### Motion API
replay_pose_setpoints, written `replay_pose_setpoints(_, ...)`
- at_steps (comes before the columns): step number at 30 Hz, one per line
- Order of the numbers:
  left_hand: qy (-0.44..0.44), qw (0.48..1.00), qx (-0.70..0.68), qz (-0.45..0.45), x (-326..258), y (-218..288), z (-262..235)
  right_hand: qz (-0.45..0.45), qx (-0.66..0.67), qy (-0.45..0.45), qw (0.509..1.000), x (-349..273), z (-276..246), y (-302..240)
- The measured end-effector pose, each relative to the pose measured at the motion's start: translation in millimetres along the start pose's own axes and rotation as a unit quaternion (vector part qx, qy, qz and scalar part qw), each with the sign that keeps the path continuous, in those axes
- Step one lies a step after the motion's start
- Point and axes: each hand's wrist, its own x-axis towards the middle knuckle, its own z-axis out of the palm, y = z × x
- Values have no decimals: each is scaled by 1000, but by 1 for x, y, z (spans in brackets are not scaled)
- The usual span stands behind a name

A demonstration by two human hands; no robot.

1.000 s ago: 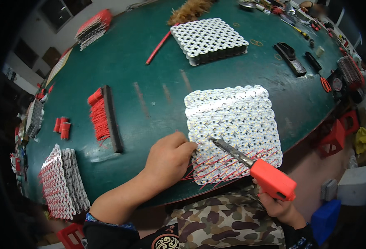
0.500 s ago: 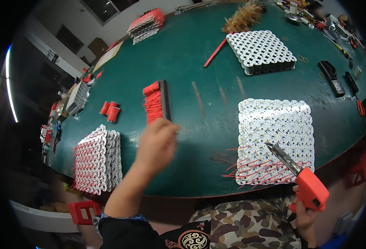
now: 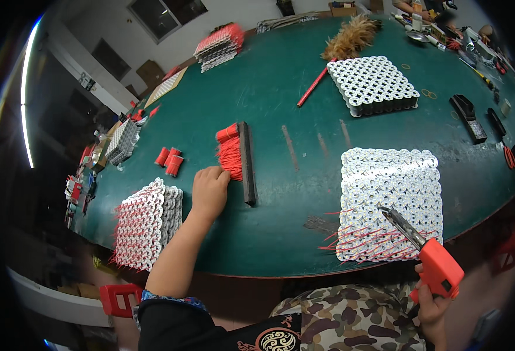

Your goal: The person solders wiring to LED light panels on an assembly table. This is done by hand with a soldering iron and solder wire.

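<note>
My left hand [image 3: 210, 190] is at the near end of a pile of short red wires [image 3: 229, 157]. Its fingers are curled together against the wires, and what lies between the fingertips is hidden. A dark bar [image 3: 246, 167] runs along the pile's right side. In my right hand [image 3: 433, 307] is a red soldering gun [image 3: 441, 267], its tip over a white panel of round light modules [image 3: 391, 181]. Red wires stick out from the near rows of that panel.
On the left stands a stack of similar panels [image 3: 143, 225] with red wires. Red wire bundles [image 3: 170, 161] lie beyond it. Another panel stack [image 3: 374, 85] and a feather duster [image 3: 351, 38] are at the far right. A black holder [image 3: 469, 119] and tools line the right edge.
My left hand has moved from just right of the dark bar's near end to the red wires. The right hand keeps its hold on the soldering gun. The view has shifted slightly.
</note>
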Motion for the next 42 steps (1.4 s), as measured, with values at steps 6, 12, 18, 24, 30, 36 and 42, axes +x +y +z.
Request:
replay_pose_setpoints(6, -12, 999, 37, 21, 0, 1, -5, -16, 6, 4, 1000, -1, 0, 0)
replay_pose_setpoints(12, -36, 995, 68, 65, 5, 5, -14, 67, 37, 8, 997, -3, -4, -8)
replay_pose_setpoints(18, -76, 988, 112, 71, 17, 8, -17, 59, 46, 13, 997, -6, -5, -7)
replay_pose_setpoints(24, -118, 991, 58, -9, 18, -4, -11, 50, 41, 15, 998, -8, -8, -6)
replay_pose_setpoints(30, -150, 984, 92, 21, 27, -2, -20, 71, 40, 22, 996, -10, -10, -6)
replay_pose_setpoints(36, -138, 988, 67, 32, 28, -7, -21, 92, 34, 35, 995, -13, -11, -4)
replay_pose_setpoints(42, -180, 977, -46, -100, 30, -9, -20, 83, 35, 40, 995, -17, -12, 0)
